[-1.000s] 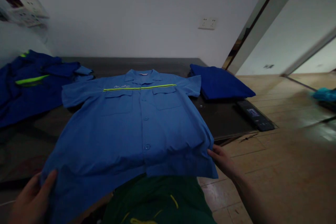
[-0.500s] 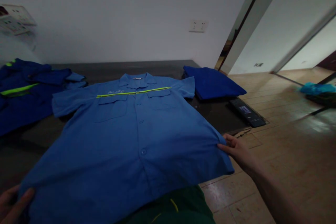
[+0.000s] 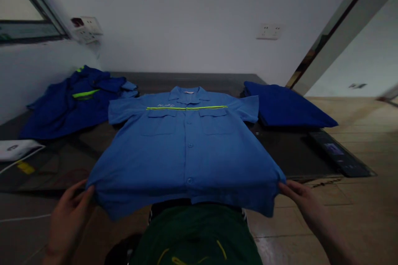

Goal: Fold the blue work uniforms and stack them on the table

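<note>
A light blue short-sleeved shirt (image 3: 186, 149) lies front side up on the dark table (image 3: 280, 153), its collar toward the wall and a yellow stripe across the chest. Its lower part hangs over the table's near edge. My left hand (image 3: 71, 211) pinches the shirt's lower left side. At the lower right side, my right hand (image 3: 303, 198) grips the cloth between thumb and fingers. Both sides are held spread apart, and the hem sags a little between them.
Crumpled dark blue clothing (image 3: 74, 107) lies at the table's left, a folded blue garment (image 3: 282, 105) at its right. A black phone-like device (image 3: 338, 153) rests near the right edge. A white object (image 3: 18, 149) with a cable sits at far left. Sockets (image 3: 269, 31) are on the wall.
The view has turned left. My left hand has come fully into view, and the shirt's lower edge now lies more level, with both sides still held.
</note>
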Tool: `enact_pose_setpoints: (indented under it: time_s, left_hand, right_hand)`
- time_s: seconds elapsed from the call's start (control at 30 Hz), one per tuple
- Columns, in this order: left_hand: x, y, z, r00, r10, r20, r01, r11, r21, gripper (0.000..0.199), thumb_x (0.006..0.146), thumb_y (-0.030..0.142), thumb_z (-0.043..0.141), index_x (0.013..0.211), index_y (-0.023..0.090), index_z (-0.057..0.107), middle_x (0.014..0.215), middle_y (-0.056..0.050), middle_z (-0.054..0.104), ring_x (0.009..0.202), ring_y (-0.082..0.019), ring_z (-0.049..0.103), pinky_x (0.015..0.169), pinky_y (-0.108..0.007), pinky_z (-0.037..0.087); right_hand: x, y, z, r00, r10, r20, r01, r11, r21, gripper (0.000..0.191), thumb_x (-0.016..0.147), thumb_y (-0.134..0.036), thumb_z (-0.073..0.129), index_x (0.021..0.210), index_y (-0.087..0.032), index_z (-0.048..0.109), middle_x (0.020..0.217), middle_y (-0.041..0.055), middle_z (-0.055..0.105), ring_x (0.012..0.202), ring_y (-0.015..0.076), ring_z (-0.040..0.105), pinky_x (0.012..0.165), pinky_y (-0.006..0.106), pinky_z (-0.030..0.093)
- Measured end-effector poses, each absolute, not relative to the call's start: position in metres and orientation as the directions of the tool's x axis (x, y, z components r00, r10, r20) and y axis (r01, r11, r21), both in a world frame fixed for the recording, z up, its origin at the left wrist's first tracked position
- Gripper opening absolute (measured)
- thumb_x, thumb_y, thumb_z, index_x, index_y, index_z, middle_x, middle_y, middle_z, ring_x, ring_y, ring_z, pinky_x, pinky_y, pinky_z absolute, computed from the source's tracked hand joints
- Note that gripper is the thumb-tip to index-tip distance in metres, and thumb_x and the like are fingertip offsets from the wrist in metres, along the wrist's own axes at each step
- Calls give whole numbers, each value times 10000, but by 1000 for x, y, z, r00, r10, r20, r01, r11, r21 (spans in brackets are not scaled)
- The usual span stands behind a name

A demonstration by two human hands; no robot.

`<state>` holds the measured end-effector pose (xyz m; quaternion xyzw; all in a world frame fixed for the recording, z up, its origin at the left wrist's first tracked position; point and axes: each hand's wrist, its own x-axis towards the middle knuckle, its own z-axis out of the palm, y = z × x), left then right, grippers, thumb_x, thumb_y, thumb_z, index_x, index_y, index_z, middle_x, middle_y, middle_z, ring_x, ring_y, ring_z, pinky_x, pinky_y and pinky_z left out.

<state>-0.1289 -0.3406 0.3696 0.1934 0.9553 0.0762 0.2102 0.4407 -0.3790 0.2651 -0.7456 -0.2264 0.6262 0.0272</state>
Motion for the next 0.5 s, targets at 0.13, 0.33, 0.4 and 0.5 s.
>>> enact_pose_setpoints:
  time_s: [0.13, 0.33, 0.4, 0.5]
  left_hand:
    - [-134, -345, 374, -873, 318, -370, 216, 932, 291, 644, 455, 414, 785, 1042, 201, 625, 679, 33, 666, 612, -168, 618, 493, -239, 502]
    - [-133, -370, 358, -906, 281, -317, 141, 906, 400, 593, 455, 317, 773, 971, 218, 496, 786, 39, 629, 693, -152, 607, 629, -272, 509]
    - [-126, -379, 354, -901, 288, -324, 152, 910, 385, 597, 427, 353, 761, 943, 223, 489, 805, 29, 605, 767, -186, 611, 720, -334, 517]
    - [-117, -387, 353, -862, 330, -385, 237, 933, 270, 562, 444, 469, 742, 895, 216, 524, 834, -9, 592, 910, -275, 613, 865, -446, 495]
  right_hand:
    - [452, -375, 264, 116, 393, -912, 406, -857, -318, 498, 605, -694, 647, 643, -204, 730, 707, 80, 726, 740, 283, 682, 719, 370, 550]
    - [468, -343, 260, 92, 409, -908, 529, -792, -303, 562, 656, -732, 563, 683, -195, 729, 657, 99, 713, 632, 270, 674, 617, 379, 561]
    - [457, -330, 259, 158, 525, -836, 545, -753, -370, 522, 690, -694, 560, 758, -203, 723, 692, 88, 714, 643, 264, 675, 638, 391, 563]
    - [416, -312, 259, 34, 772, -635, 612, -519, -597, 352, 779, -552, 568, 852, -241, 716, 921, 84, 726, 875, 272, 676, 840, 429, 534]
